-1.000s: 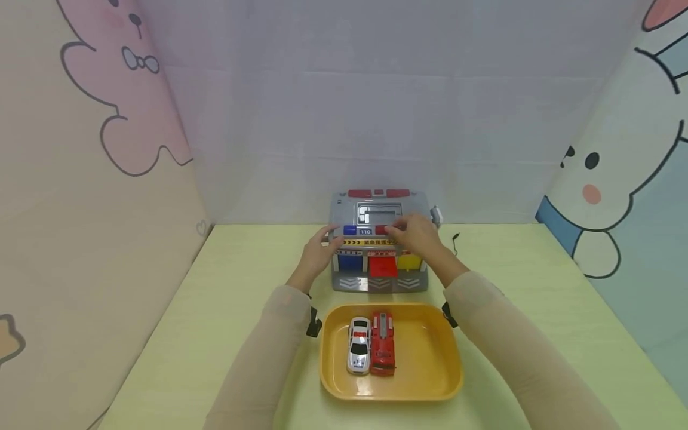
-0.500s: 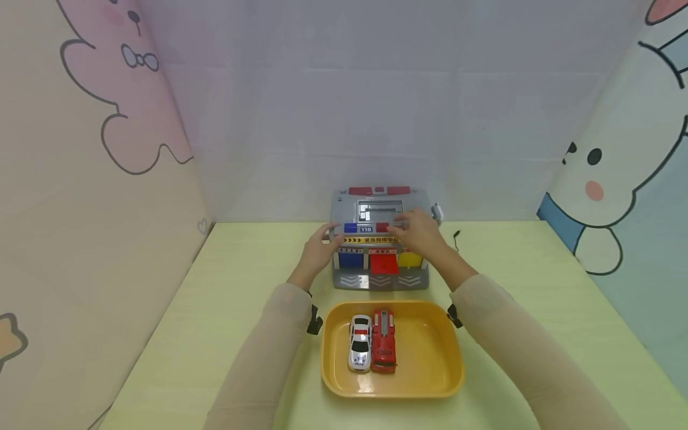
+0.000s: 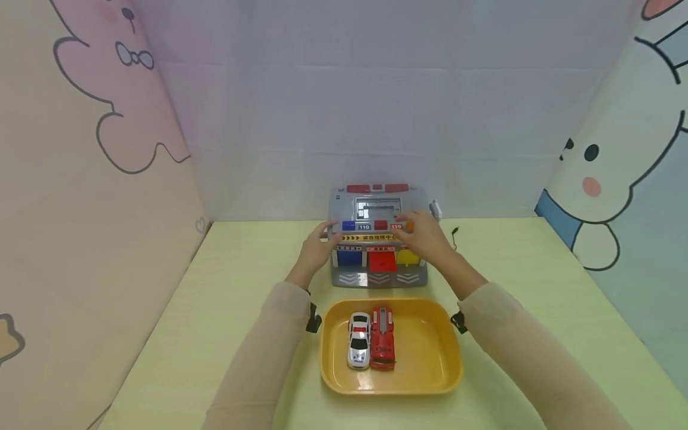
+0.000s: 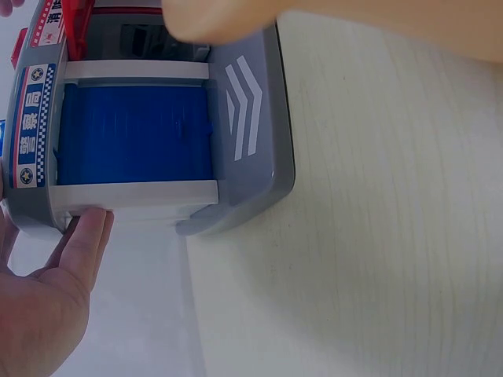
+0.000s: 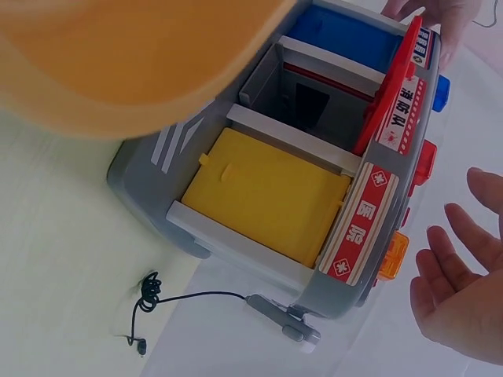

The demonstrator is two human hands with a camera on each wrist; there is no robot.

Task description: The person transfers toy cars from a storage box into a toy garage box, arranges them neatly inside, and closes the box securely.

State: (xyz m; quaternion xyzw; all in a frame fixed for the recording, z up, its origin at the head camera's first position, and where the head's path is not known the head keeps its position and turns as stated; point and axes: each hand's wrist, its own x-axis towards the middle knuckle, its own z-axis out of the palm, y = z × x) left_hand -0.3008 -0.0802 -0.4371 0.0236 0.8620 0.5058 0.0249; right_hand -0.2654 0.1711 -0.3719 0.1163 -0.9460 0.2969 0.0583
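Note:
A grey toy rescue-station garage (image 3: 378, 279) stands at the back of the table. Its blue door (image 4: 137, 133) and yellow door (image 5: 267, 196) are down, while the red door (image 5: 391, 86) between them is swung up. My left hand (image 3: 314, 251) holds the garage's left side, fingertips against the side wall in the left wrist view. Along the roof's front edge sit a blue button (image 3: 348, 226), a red button (image 3: 380, 225) and an orange button (image 5: 394, 253). Beside the orange one, my right hand (image 5: 468, 267) hovers with loosely bent fingers, apart from it and holding nothing.
In front of the garage lies a yellow tray (image 3: 391, 393) with a white police car (image 3: 359, 340) and a red fire truck (image 3: 383, 340). A grey handset (image 5: 283, 318) with a black cord (image 5: 149, 292) hangs at the garage's right side. Walls border the table behind and on both sides.
My right hand has come off the red button and shifted right, near the orange one, uncovering the red button and its label. My left hand stays at the garage's side.

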